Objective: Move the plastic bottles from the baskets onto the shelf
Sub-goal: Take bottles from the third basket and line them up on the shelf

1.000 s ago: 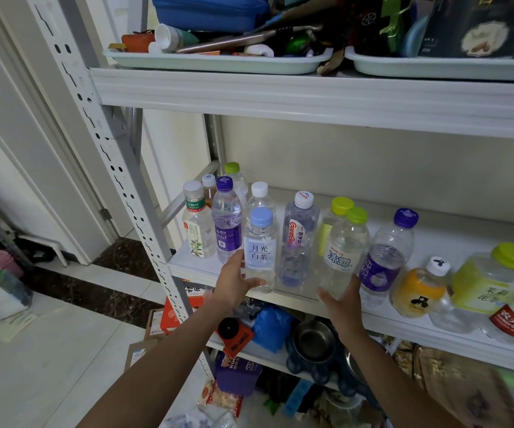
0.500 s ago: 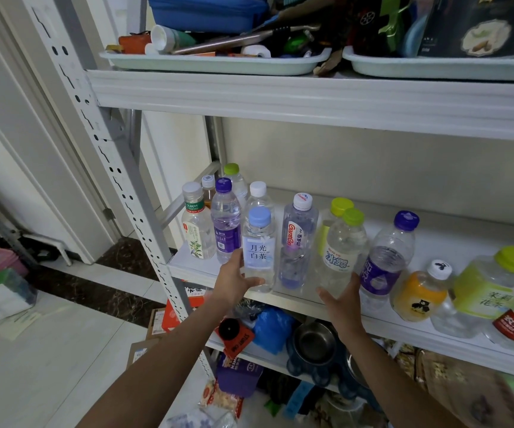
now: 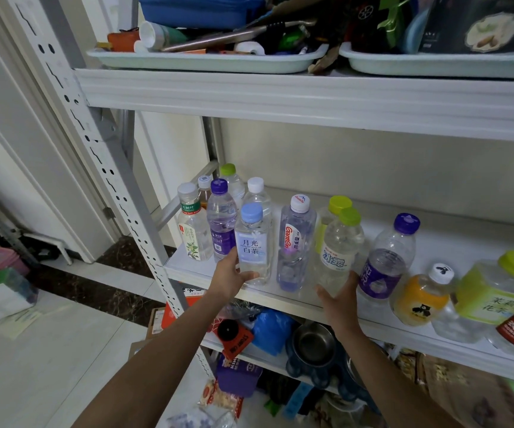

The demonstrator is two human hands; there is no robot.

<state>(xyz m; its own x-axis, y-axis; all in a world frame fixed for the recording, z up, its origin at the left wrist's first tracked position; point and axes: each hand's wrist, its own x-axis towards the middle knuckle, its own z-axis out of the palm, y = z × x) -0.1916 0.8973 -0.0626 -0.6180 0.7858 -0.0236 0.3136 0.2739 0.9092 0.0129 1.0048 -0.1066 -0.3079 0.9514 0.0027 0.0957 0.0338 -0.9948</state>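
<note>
Several plastic bottles stand in a cluster on the white middle shelf (image 3: 453, 230). My left hand (image 3: 229, 278) grips the base of a clear bottle with a light-blue cap (image 3: 254, 242) at the shelf's front edge. My right hand (image 3: 340, 299) cups the bottom of a clear bottle with a lime-green cap (image 3: 339, 248). Between them stands a bottle with a white cap and red label (image 3: 296, 242). A purple-capped bottle (image 3: 387, 261) is just right of my right hand. No basket can be made out for certain.
Further right lie an orange-labelled bottle (image 3: 421, 299) and a square lime-capped jar (image 3: 496, 288). Trays (image 3: 206, 61) of clutter fill the shelf above. The lower shelf holds a steel bowl (image 3: 313, 344) and a blue bag. A perforated upright post (image 3: 116, 186) flanks the left side.
Both hands stay on the same two bottles at the shelf front. The bottles have shifted very little; the view has only drifted slightly.
</note>
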